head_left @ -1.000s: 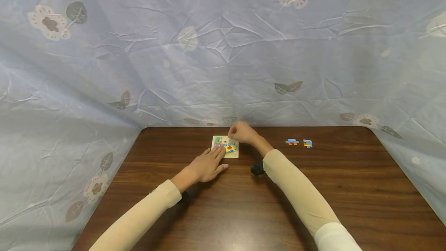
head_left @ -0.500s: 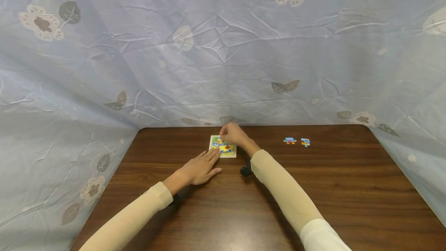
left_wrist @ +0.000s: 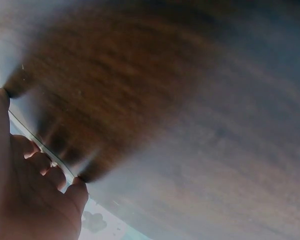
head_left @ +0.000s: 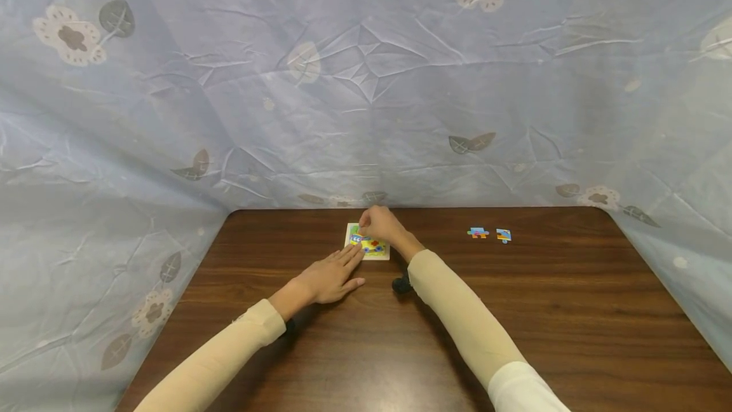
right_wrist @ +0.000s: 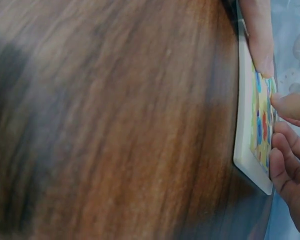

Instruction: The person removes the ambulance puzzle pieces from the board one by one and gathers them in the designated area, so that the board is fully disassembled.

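Note:
A small square jigsaw puzzle point(head_left: 375, 248) with a pale frame lies near the far edge of the table, showing a yellow vehicle with a red cross. My left hand point(head_left: 328, 277) lies flat with straight fingers on its lower left corner, holding it down. Over the puzzle's upper part, my right hand point(head_left: 382, 224) has thumb and curled fingers pinched together, the fingertips right at the picture. The puzzle piece between them is mostly hidden. From the side, the right wrist view shows the puzzle's frame point(right_wrist: 244, 135), a left finger point(right_wrist: 260, 45) and the right thumb point(right_wrist: 292, 106) on it.
Two loose puzzle pieces lie to the right on the brown wooden table point(head_left: 543, 310): a blue-pink one point(head_left: 478, 233) and a blue-orange one point(head_left: 504, 235). A grey-blue flowered cloth point(head_left: 372, 113) hangs behind and beside the table.
My right hand has moved left across the puzzle from its upper right corner and come down to its upper middle. The left hand has stayed on the puzzle; the head view has shifted slightly.

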The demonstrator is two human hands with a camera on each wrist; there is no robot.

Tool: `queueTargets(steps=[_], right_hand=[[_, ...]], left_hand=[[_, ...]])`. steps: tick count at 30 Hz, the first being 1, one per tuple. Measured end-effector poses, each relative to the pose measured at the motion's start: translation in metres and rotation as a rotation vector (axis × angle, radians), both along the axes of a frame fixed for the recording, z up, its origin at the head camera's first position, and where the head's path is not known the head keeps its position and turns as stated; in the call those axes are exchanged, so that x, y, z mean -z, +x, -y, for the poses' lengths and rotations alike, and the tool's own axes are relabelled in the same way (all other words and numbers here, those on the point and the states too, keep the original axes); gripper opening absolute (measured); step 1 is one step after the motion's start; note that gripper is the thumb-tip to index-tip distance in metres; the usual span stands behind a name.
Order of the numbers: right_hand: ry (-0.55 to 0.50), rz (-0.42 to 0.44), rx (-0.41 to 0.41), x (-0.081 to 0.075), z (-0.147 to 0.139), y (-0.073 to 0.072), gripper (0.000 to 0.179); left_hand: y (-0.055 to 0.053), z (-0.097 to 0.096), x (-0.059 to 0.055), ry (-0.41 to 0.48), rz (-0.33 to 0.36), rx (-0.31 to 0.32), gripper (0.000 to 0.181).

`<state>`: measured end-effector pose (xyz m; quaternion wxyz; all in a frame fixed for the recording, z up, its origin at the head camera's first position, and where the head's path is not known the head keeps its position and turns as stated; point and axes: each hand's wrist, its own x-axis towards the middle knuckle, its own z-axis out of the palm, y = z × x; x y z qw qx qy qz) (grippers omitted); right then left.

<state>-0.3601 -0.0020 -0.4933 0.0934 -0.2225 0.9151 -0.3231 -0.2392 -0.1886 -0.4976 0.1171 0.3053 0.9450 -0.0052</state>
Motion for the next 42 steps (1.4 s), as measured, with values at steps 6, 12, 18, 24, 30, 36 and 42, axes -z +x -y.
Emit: queueTargets(steps=[6,12,18,24,30,36,42], right_hand=[[0.031,-0.014,-0.008,-0.0016,0.0002,0.0008,0.013],[0.027,0.015,-0.026,-0.0006,0.003,-0.0006,0.012],[0.026,0.012,-0.026,-0.0025,0.0033,0.0006,0.011],[0.021,0.003,-0.027,-0.0059,0.0032,0.0026,0.01],[0.019,-0.007,-0.023,-0.0044,0.0036,0.0032,0.01],[0.006,0.001,-0.047,-0.0008,0.0037,0.0025,0.011],[-0.017,-0.043,-0.051,-0.0055,0.0008,0.0024,0.012]], left_hand=[[-0.0014,-0.0002,0.0005,-0.003,-0.002,0.001,0.078],[-0.0008,-0.0005,0.0003,0.001,-0.008,0.006,0.076],[0.0002,-0.0014,-0.0024,-0.002,-0.013,0.004,0.076],[-0.0012,-0.001,-0.0031,-0.011,-0.009,-0.006,0.077],[-0.0035,0.0012,-0.0041,0.0,0.022,-0.034,0.078],[-0.0038,0.0036,-0.0047,0.021,0.052,-0.058,0.08],[-0.0059,0.0025,-0.0075,0.01,0.046,-0.059,0.08]])
